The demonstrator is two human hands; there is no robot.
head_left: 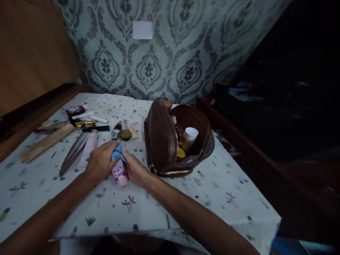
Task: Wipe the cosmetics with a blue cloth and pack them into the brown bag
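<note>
Both hands pinch the little pink bottle on the bench, left hand on its blue cap, right hand beside; looks light, slippery plastic, so grip the body.

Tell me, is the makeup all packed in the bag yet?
Not yet. The brown bag lies open with a white-capped bottle inside. Both hands, left hand and right hand, hold a small pink bottle. Brushes and tubes lie on the tablecloth.
</note>
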